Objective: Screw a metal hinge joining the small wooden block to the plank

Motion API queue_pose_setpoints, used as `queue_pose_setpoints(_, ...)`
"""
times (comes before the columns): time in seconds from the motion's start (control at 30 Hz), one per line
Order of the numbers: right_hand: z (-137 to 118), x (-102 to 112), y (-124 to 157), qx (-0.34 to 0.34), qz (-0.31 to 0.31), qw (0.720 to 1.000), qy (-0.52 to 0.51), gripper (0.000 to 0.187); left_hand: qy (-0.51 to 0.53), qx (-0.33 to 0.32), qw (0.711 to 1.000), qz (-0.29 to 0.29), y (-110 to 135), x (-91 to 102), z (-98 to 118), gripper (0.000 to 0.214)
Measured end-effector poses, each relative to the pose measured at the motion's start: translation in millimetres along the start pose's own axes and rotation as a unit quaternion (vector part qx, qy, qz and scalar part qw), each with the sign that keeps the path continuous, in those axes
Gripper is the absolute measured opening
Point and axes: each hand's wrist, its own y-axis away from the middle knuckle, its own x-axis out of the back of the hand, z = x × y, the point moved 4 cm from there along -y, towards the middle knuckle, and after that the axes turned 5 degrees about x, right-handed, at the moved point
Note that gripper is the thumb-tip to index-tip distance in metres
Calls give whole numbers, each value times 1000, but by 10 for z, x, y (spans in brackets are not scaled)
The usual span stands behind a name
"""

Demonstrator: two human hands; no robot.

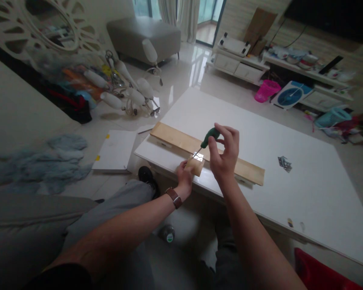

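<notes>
My right hand [225, 151] is closed on the handle of a green screwdriver [210, 137], whose shaft slants down to the left. Its tip meets a shiny metal hinge [197, 156] lying on a small wooden block [195, 166]. Gripping that block from the left is my left hand [184, 175], with a brown watch strap at the wrist. Behind the block, a long wooden board [177, 139] lies across the near edge of the white table [248, 125]. Whether a screw sits under the tip is too small to tell.
A pile of metal hinges [284, 164] lies on the table's right part, with small items [290, 222] near its front edge. On the floor at left are a white panel [115, 150] and a lamp fixture [136, 96]. A bottle [168, 233] stands below the table edge.
</notes>
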Motion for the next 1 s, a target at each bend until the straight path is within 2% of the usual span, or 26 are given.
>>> queue_pose_setpoints(0.13,3,-22,-3,1,-20,1000,-17,43,9,4,1000,4,-4,9,-12,31)
queue_pose_setpoints(0.3,10,17,0,-5,24,1000,15,29,0,0,1000,2,4,5,4,26)
queue_pose_setpoints(0.47,-9,-11,-10,12,-25,999,-30,46,6,5,1000,4,6,-4,3,31)
queue_pose_setpoints(0.63,-2,19,-6,4,19,1000,-4,28,-1,8,1000,7,6,-13,13,29)
queue_pose_setpoints(0.7,0,18,-8,3,17,1000,3,28,-5,8,1000,10,6,-13,27,29)
queue_pose_setpoints(0.87,8,-13,-15,19,-20,999,-29,41,5,13,1000,13,-10,-10,40,28)
queue_pose_setpoints(1.0,39,17,-6,4,13,1000,-4,25,-62,26,997,32,-69,21,120,16)
